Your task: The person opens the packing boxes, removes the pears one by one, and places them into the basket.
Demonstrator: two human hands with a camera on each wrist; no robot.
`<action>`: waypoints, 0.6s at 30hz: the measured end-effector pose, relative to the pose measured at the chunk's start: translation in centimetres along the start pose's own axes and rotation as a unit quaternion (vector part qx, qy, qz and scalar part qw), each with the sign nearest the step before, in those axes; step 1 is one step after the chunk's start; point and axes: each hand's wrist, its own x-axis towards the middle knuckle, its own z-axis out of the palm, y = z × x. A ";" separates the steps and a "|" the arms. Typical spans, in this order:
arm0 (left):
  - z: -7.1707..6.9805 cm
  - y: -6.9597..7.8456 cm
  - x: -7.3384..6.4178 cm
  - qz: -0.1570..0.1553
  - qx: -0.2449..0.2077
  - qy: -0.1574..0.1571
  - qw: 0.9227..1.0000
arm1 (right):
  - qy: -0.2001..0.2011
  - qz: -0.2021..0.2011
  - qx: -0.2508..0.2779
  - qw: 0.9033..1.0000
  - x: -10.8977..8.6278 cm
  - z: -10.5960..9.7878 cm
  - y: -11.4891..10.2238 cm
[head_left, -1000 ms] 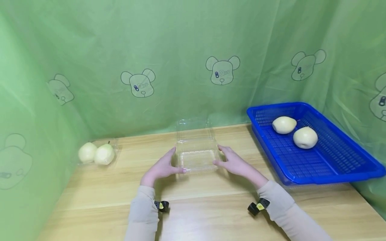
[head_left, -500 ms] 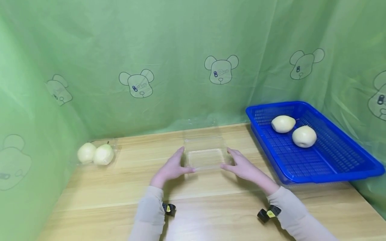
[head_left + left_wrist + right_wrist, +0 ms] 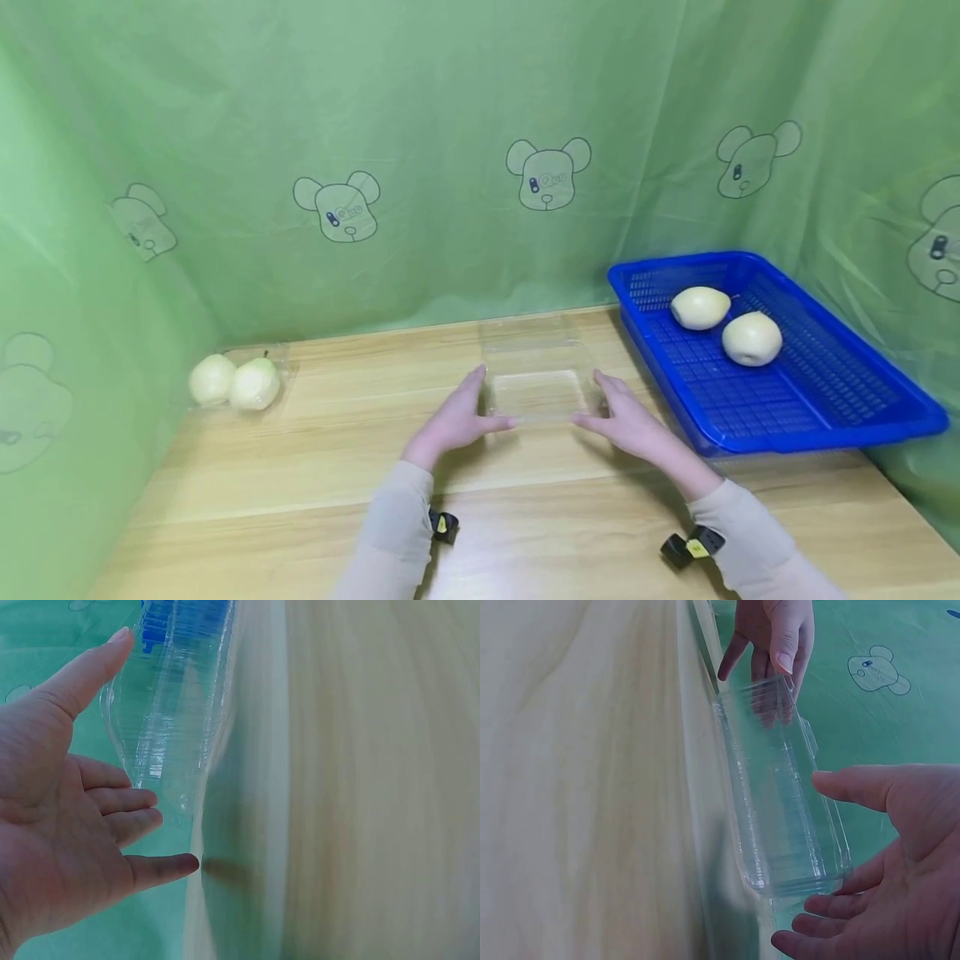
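A clear plastic clamshell box [image 3: 542, 396] sits on the wooden table with its lid [image 3: 528, 333] folded back toward the curtain. My left hand [image 3: 453, 423] is at its left side, thumb and fingers extended, with the thumb tip at the rim in the left wrist view. At the opposite end is my right hand [image 3: 633, 423], its fingers spread and fairly straight. Seen from the right wrist, the box [image 3: 780, 802] spans between both hands, and the right thumb [image 3: 855, 786] overlaps its rim. Nothing lies inside the box.
To the right stands a blue plastic basket [image 3: 810, 437] with two pale pears [image 3: 752, 339] in it. Another clear box [image 3: 279, 354] holding two pears [image 3: 255, 384] is at the far left. A green curtain [image 3: 442, 108] closes off the back and sides.
Both hands and the clear box between them have shifted to the right across the table. The lid has tipped lower at the back. The basket and pears have stayed put.
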 end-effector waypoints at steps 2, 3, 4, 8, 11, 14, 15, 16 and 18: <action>0.3 0.4 0.3 0.001 -0.001 0.001 1.000 | 0.008 0.002 -0.004 1.000 -0.2 -0.2 0.2; 0.5 0.7 0.4 0.002 -0.004 0.001 1.000 | 0.013 0.002 -0.007 1.000 -0.3 -0.2 0.3; 0.7 0.8 0.6 0.003 -0.005 0.002 1.000 | 0.017 0.002 -0.008 1.000 -0.3 -0.3 0.3; 1.3 1.5 1.1 0.003 -0.005 0.007 1.000 | 0.030 0.005 -0.008 1.000 -0.6 -0.5 0.8; 1.8 1.9 1.5 0.002 -0.002 0.009 1.000 | 0.037 0.014 -0.008 0.999 -0.8 -0.6 1.1; 2.2 2.3 1.8 0.002 -0.004 0.012 1.000 | 0.046 0.021 -0.009 0.999 -1.0 -0.8 1.4; 2.3 2.4 1.8 0.002 -0.006 0.014 1.000 | 0.049 0.023 -0.010 0.998 -1.1 -0.8 1.5; 2.5 2.6 1.9 0.001 -0.010 0.015 1.000 | 0.052 0.023 -0.012 0.998 -1.1 -0.8 1.6; 2.7 2.8 2.0 -0.003 -0.018 0.016 1.000 | 0.058 0.024 -0.014 0.998 -1.1 -0.9 1.7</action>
